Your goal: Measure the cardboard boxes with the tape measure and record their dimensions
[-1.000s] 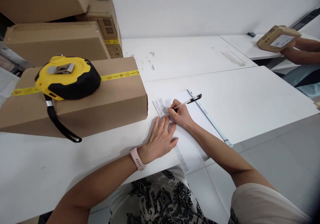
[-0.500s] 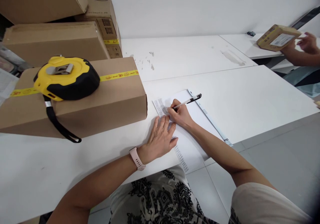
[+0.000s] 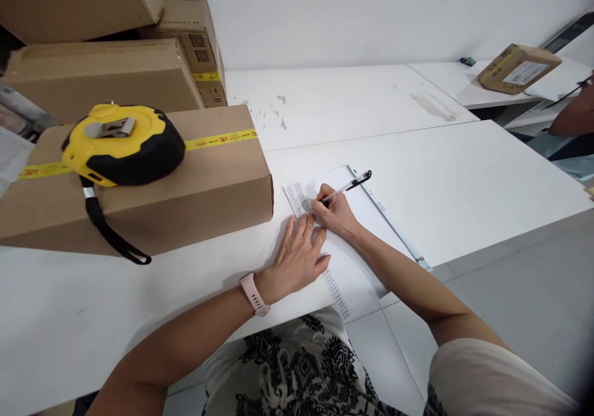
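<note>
A white worktop (image 3: 417, 174) runs along a plain white wall, with a second pale worktop beyond it to the right. Near the front edge lies a white printed sheet of paper (image 3: 349, 273), set at a slant, with columns of small print along its left side and its lower corner jutting past the edge of the worktop. The right hand (image 3: 336, 212) rests on this sheet, its fingers (image 3: 325, 204) pinched around a slim white pen with a black cap end (image 3: 350, 185); the tip meets the paper by the upper column of print. The left hand (image 3: 299, 258) lies flat just beside it, fingers spread and relaxed, pressing on the sheet's left edge and touching the right hand. A pale pink wristwatch (image 3: 254, 292) sits on the left wrist.

To the left stands a long brown cardboard box with yellow tape (image 3: 185, 181), near the sheet but apart from it. On its top rests a yellow and black tape measure (image 3: 123, 143), whose black wrist strap (image 3: 109, 230) hangs down the box's front. More brown cardboard boxes (image 3: 102, 72) are stacked behind. On the far worktop sits a small labelled cardboard parcel (image 3: 517, 68), and another person's arm (image 3: 573, 116) shows at the right edge.
</note>
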Tool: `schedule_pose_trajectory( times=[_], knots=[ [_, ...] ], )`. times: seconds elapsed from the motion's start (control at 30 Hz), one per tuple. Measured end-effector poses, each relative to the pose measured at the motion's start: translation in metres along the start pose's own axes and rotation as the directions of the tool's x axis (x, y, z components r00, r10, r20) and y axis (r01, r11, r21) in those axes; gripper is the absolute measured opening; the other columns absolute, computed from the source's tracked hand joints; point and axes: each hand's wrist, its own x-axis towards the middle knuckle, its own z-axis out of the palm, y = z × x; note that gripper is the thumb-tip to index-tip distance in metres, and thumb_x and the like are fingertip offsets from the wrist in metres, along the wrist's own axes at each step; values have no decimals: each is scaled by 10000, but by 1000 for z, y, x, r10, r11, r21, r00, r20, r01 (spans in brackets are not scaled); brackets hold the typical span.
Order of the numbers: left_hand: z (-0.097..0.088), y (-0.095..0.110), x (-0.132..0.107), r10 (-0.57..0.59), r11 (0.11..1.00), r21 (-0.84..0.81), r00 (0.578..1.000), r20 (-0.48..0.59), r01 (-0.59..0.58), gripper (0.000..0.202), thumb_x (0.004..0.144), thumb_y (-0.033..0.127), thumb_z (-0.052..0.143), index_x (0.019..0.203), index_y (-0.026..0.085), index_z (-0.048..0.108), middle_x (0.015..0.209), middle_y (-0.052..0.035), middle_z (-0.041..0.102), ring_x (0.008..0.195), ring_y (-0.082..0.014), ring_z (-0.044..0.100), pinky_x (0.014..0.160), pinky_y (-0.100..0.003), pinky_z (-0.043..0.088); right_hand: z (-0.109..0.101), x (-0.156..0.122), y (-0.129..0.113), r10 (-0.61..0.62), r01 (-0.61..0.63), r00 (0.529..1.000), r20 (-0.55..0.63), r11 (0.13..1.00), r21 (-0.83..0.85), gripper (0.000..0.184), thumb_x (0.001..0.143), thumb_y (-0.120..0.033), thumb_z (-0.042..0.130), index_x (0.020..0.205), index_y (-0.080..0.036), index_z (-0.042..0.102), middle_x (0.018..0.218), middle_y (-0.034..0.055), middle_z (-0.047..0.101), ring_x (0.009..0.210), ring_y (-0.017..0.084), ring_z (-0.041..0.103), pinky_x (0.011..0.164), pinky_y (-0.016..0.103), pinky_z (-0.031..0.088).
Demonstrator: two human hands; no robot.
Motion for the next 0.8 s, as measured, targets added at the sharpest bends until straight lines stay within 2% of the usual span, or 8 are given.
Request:
schedule_pose_trajectory(
  times=[0.8],
  knots=[
    [0,0,-1,4,1000,5,1000,0,-4,562,990,456,500,1401,73,508,1517,-281,441,1438,-397,377,1211,-590,223,-1,0,0,-16,16,1000,-25,1000,-2,158,748,-207,563,667,-236,430,553,-71,406,529,111,376,525,277,286]
  ],
)
